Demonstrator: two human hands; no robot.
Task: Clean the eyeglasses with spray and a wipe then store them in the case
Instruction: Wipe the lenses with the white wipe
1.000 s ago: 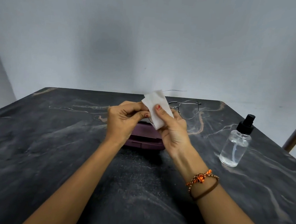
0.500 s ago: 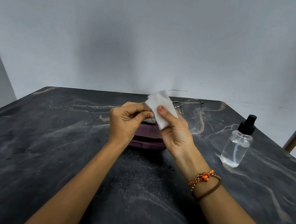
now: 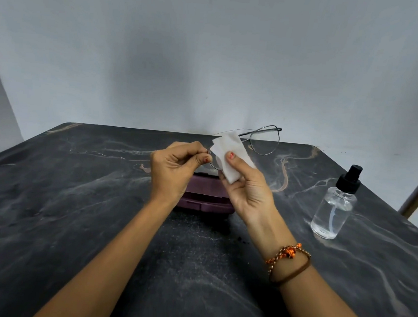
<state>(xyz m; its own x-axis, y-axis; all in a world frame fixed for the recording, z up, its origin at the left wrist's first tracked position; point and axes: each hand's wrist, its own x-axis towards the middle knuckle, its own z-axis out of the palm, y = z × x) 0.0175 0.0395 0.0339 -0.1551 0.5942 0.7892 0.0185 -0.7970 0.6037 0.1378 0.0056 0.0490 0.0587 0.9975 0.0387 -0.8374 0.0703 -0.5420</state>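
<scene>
Pinching glasses (image 3: 263,141) rim: left hand (image 3: 175,170) | right hand (image 3: 247,185) gripping wipe (image 3: 228,156) over lens | case (image 3: 205,197), bottle (image 3: 333,206) on counter (image 3: 76,198)

No readable text, label, brand, number or sign is showing anywhere in view. The clear spray bottle (image 3: 333,211) at right is showing no printed label, and the maroon case (image 3: 205,197) at centre is showing no marking on the part visible between the hands.
</scene>
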